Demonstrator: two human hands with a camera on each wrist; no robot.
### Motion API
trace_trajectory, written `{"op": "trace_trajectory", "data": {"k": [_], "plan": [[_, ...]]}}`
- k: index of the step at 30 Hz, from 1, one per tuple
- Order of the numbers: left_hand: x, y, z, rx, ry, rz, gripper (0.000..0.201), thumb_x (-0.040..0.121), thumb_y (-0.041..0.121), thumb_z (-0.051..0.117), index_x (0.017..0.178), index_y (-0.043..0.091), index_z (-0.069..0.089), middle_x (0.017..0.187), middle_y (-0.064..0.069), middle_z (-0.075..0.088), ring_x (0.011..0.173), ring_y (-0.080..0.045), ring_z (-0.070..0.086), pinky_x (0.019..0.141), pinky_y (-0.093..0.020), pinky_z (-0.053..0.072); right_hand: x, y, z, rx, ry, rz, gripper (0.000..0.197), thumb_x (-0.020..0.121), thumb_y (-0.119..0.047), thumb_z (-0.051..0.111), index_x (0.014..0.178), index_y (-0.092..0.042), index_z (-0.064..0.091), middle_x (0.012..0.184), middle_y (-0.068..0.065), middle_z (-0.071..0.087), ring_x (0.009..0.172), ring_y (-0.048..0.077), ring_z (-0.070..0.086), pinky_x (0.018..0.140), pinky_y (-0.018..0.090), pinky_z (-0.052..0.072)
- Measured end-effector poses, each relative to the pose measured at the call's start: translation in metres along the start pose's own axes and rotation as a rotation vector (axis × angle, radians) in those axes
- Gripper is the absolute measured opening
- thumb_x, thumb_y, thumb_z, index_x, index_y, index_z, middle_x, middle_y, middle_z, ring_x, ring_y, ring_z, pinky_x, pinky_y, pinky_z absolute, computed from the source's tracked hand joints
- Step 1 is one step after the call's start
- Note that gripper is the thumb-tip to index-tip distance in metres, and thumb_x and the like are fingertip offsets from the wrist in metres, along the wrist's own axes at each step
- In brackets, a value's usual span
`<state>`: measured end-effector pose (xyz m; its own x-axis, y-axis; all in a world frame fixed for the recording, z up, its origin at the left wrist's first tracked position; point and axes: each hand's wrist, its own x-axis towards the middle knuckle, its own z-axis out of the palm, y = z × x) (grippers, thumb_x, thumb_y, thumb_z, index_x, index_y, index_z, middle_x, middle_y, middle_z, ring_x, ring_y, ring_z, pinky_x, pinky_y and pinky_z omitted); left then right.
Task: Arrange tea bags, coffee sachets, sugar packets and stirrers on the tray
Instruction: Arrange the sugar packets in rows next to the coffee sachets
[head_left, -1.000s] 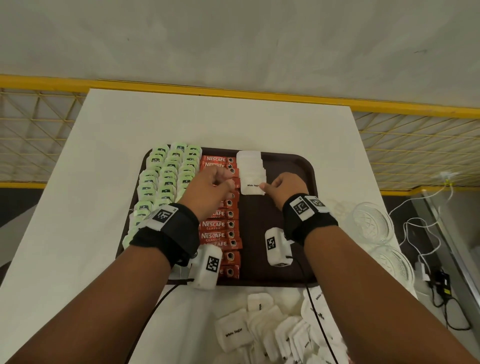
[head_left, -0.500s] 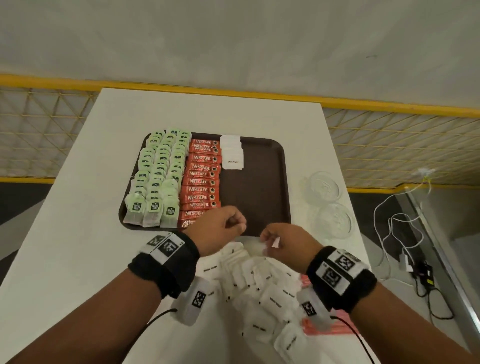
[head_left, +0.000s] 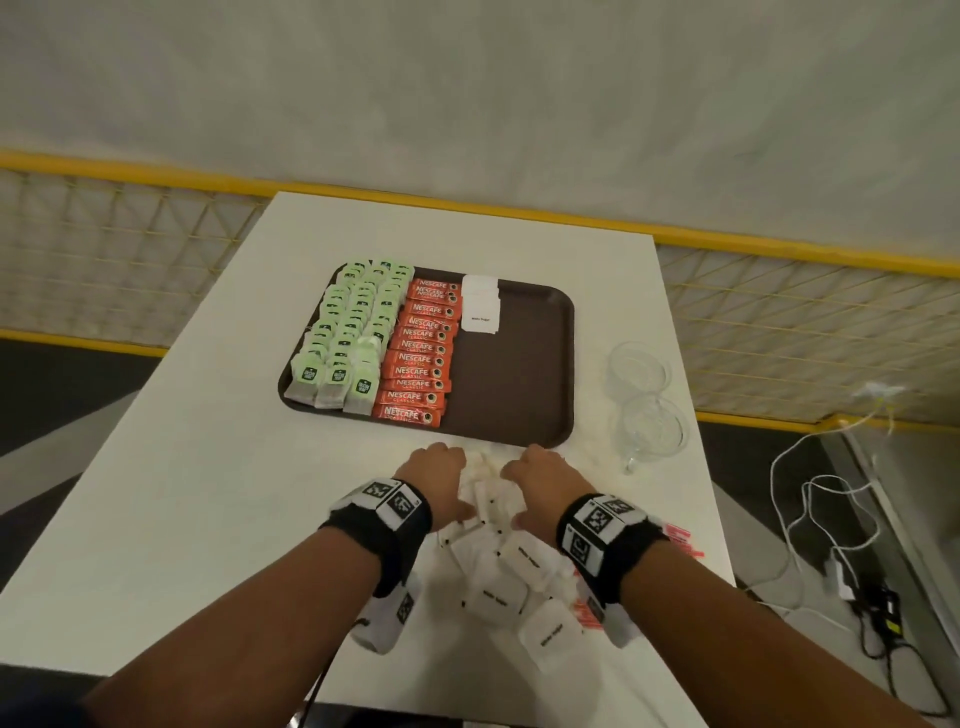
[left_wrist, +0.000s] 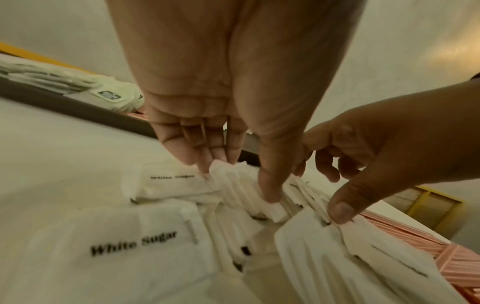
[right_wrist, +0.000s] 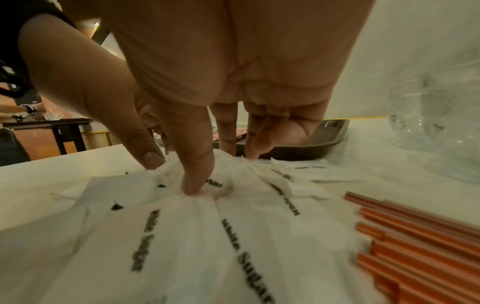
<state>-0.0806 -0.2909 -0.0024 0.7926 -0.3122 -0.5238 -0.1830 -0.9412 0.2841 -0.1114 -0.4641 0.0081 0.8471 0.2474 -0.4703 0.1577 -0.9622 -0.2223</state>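
Here, the left hand is held with nearly straight fingers touching the loose sugar packets heaped on the table just before the tray. The thumb of the right hand is pressed into the same heap, its fingers curled; whether a packet is gripped cannot be told. Tea bags, coffee sachets and stacked sugar packets are laid on the tray; stirrers lie right of the heap.

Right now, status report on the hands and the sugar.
Left hand and right hand fingers down in loose sugar packets, grip unclear. Half the tray bare; stirrers on table. Glass cups beside tray, not blocking.
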Motion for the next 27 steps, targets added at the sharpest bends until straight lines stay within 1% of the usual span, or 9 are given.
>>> {"op": "trace_trajectory", "data": {"k": [4,8,12,15,17,20,21,24,27], "plan": [[0.004,0.002,0.002,-0.031,-0.007,-0.009,0.046,0.074,0.042,0.071,0.112,0.019,0.062,0.107,-0.005,0.062,0.094,-0.025,0.063,0.083,-0.039,0.056,-0.002,-0.003,0.003,0.035,0.083,0.01,0.052,0.082,-0.03,0.074,0.127,-0.02,0.051,0.124,0.004,0.046,0.116,0.025,0.045,0.098,0.04,0.044],[0.006,-0.002,0.006,-0.101,-0.018,0.022,0.035,0.076,0.04,0.067,0.105,0.021,0.063,0.104,-0.002,0.064,0.092,-0.022,0.064,0.079,-0.036,0.054,-0.003,-0.001,0.003,0.006,0.101,0.015,0.047,0.082,-0.036,0.073,0.121,-0.022,0.053,0.121,0.002,0.049,0.113,0.024,0.045,0.095,0.037,0.042],[-0.006,0.003,0.002,-0.226,-0.002,0.044,0.025,0.088,0.027,0.061,0.11,0.015,0.06,0.106,-0.003,0.063,0.089,-0.019,0.057,0.074,-0.028,0.043,-0.003,0.001,0.001,0.013,0.126,0.003,0.035,0.082,-0.04,0.071,0.111,-0.025,0.058,0.116,-0.001,0.052,0.108,0.021,0.044,0.094,0.036,0.041],[-0.011,0.002,0.0,-0.313,0.03,0.054,0.023,0.088,0.022,0.062,0.11,0.014,0.06,0.107,-0.005,0.064,0.095,-0.022,0.06,0.08,-0.033,0.049,-0.002,0.002,-0.004,0.026,0.131,-0.016,0.024,0.083,-0.043,0.07,0.098,-0.027,0.06,0.109,-0.004,0.057,0.103,0.02,0.045,0.092,0.035,0.042],[-0.012,-0.002,-0.003,-0.38,0.076,0.07,0.026,0.088,0.022,0.065,0.112,0.015,0.059,0.109,-0.004,0.064,0.097,-0.02,0.058,0.083,-0.032,0.047,-0.001,0.003,-0.008,0.068,0.141,-0.018,0.02,0.082,-0.044,0.071,0.089,-0.029,0.058,0.105,-0.005,0.058,0.102,0.019,0.045,0.091,0.035,0.042],[-0.015,-0.009,-0.013,-0.461,0.11,0.096,0.034,0.091,0.022,0.064,0.124,0.016,0.058,0.112,0.0,0.061,0.098,-0.015,0.056,0.084,-0.027,0.043,0.001,0.003,-0.016,0.227,0.148,-0.019,0.024,0.079,-0.04,0.074,0.077,-0.034,0.051,0.101,-0.006,0.056,0.097,0.016,0.05,0.088,0.032,0.044],[-0.016,-0.011,-0.017,-0.497,0.114,0.091,0.034,0.091,0.022,0.063,0.125,0.017,0.059,0.112,0.0,0.063,0.098,-0.016,0.058,0.084,-0.028,0.045,0.002,0.003,-0.02,0.289,0.151,-0.024,0.025,0.079,-0.037,0.076,0.077,-0.032,0.051,0.101,-0.005,0.057,0.095,0.016,0.053,0.085,0.03,0.045],[-0.016,-0.017,-0.026,-0.659,0.088,0.046,0.023,0.092,0.019,0.062,0.116,0.016,0.061,0.105,-0.006,0.067,0.092,-0.019,0.066,0.082,-0.033,0.057,0.004,0.001,-0.031,0.437,0.151,-0.048,0.023,0.08,-0.03,0.077,0.082,-0.025,0.055,0.096,-0.004,0.059,0.087,0.014,0.056,0.075,0.026,0.045],[-0.018,-0.018,-0.035,-0.858,0.036,0.059,0.022,0.093,0.007,0.057,0.115,0.013,0.058,0.114,-0.012,0.062,0.098,-0.023,0.066,0.077,-0.033,0.061,0.009,-0.003,-0.041,0.502,0.153,-0.074,0.022,0.08,-0.031,0.077,0.085,-0.024,0.057,0.085,-0.008,0.058,0.074,0.008,0.053,0.066,0.021,0.041]]}}
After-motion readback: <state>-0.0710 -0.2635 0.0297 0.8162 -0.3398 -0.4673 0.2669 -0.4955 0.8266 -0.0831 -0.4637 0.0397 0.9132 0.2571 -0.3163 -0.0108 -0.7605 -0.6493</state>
